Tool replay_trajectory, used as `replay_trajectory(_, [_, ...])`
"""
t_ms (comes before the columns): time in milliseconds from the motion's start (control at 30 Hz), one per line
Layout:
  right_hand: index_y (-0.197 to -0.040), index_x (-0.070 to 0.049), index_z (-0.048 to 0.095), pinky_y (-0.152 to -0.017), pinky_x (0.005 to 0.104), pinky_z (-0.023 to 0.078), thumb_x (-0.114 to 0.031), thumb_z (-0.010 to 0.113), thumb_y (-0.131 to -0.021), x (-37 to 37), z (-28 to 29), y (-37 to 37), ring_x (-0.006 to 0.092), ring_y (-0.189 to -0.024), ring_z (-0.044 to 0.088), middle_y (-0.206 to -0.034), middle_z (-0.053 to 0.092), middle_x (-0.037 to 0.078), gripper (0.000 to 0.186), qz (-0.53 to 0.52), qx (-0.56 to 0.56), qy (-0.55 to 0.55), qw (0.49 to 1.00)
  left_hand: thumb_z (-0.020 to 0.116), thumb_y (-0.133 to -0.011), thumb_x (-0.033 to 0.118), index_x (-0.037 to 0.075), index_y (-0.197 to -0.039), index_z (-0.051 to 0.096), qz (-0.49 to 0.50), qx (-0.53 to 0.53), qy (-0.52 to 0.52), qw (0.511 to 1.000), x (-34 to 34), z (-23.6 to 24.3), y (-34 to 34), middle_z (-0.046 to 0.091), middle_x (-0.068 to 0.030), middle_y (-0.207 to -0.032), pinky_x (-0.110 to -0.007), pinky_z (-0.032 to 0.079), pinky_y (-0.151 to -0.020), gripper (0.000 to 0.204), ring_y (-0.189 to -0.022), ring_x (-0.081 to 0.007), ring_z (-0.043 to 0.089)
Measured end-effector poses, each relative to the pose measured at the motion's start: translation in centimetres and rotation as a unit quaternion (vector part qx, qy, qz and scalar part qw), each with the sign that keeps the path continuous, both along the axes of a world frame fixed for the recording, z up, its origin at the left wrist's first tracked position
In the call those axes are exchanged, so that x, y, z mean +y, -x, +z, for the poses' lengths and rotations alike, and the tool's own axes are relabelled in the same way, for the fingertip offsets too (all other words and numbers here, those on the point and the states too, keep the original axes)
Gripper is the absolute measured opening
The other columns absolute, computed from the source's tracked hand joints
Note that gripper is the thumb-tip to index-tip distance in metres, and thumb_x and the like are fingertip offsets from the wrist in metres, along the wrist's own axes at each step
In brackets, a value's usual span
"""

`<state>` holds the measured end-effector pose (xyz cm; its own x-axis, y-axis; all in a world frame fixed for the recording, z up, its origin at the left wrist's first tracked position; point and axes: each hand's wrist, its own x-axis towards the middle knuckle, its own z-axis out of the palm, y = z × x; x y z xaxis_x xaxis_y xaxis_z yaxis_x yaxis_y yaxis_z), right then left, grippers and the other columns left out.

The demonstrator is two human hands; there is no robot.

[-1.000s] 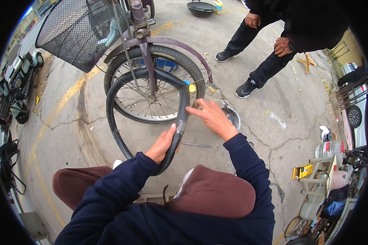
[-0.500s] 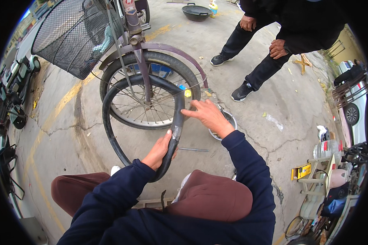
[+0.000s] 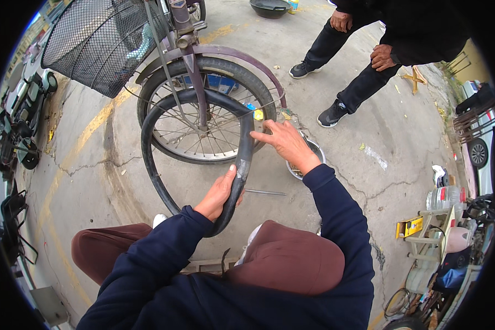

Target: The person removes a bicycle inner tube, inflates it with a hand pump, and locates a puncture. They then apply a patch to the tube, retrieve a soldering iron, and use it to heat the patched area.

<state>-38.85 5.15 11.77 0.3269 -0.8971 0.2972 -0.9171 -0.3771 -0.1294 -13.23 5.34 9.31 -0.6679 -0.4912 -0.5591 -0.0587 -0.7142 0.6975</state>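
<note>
My left hand (image 3: 219, 195) grips the lower right part of a black inflated inner tube (image 3: 151, 173), thumb on top beside a pale scuffed patch. My right hand (image 3: 286, 143) is higher on the same side, fingers apart, a fingertip touching the tube. The tube stands in front of a purple bicycle's front wheel (image 3: 219, 155), near its fork (image 3: 199, 104). A metal bowl (image 3: 294, 170) is partly hidden behind my right hand, and a thin metal rod (image 3: 265, 192) lies on the concrete below.
A mesh basket (image 3: 93, 52) overhangs the wheel. Another person (image 3: 357, 88) leans at the upper right, hands on knees. A dark basin (image 3: 269, 8) is behind. Scooters (image 3: 27, 154) line the left. A cluttered wooden stand (image 3: 423, 247) and parked car (image 3: 478, 154) are at right.
The view has shifted slightly and back. My hands and the tube keep nearly the same pose, with my right fingers still at the tube's upper right part.
</note>
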Motion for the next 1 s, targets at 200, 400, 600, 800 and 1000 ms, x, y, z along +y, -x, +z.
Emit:
replay_trajectory(200, [-0.120,-0.014,0.060,-0.073,0.0361,0.043,0.003,0.053,-0.084,1.6,-0.3,-1.5,0.0261,-0.090,0.059,-0.107,0.055,0.010,0.041,-0.068,-0.194,0.023,0.978,0.037,-0.097,0.063,0.005,-0.090,0.052,0.002,-0.001,-0.005,1.000,-0.1,-0.1,0.1,0.044,-0.0025,-0.061,-0.028,0.036,-0.045,0.061,-0.047,-0.0145,0.044])
replay_trajectory(400, [-0.115,-0.004,0.059,-0.068,0.0270,0.045,0.001,0.057,-0.086,7.7,-5.0,-4.8,0.0134,-0.074,0.054,-0.101,0.054,0.006,0.029,-0.179,-0.460,-0.151,0.857,0.036,-0.097,0.064,0.004,-0.093,0.053,0.008,-0.015,0.021,1.000,0.3,-0.2,0.3,0.043,-0.0023,-0.061,-0.028,0.036,-0.045,0.062,-0.047,-0.0137,0.041])
replay_trajectory(600, [-0.138,-0.010,0.044,-0.066,0.0326,0.046,0.000,0.057,-0.087,10.7,-6.0,-8.4,0.0187,-0.074,0.056,-0.092,0.054,0.009,0.054,-0.160,-0.458,-0.109,0.868,0.035,-0.098,0.062,0.003,-0.101,0.053,0.007,-0.005,0.024,1.000,0.4,0.1,0.5,0.042,-0.0023,-0.060,-0.028,0.036,-0.045,0.062,-0.047,-0.0137,0.040])
replay_trajectory(800, [-0.137,-0.012,0.046,-0.068,0.0428,0.046,0.001,0.054,-0.086,9.2,-3.5,-8.5,0.0362,-0.082,0.058,-0.095,0.052,0.015,0.053,-0.058,-0.360,-0.008,0.931,0.036,-0.101,0.055,0.007,-0.096,0.053,0.023,-0.002,0.026,0.999,0.4,0.9,0.7,0.046,-0.0032,-0.061,-0.028,0.037,-0.043,0.051,-0.046,-0.0136,0.042])
replay_trajectory(1000, [-0.120,0.000,0.054,-0.055,0.0335,0.040,-0.013,0.060,-0.092,7.4,-3.9,-9.0,0.0154,-0.062,0.050,-0.087,0.051,0.003,0.031,-0.171,-0.706,-0.130,0.674,0.037,-0.100,0.056,0.007,-0.096,0.053,0.019,-0.012,0.023,0.999,0.7,1.0,1.0,0.047,-0.0033,-0.061,-0.028,0.036,-0.042,0.052,-0.045,-0.0139,0.043])
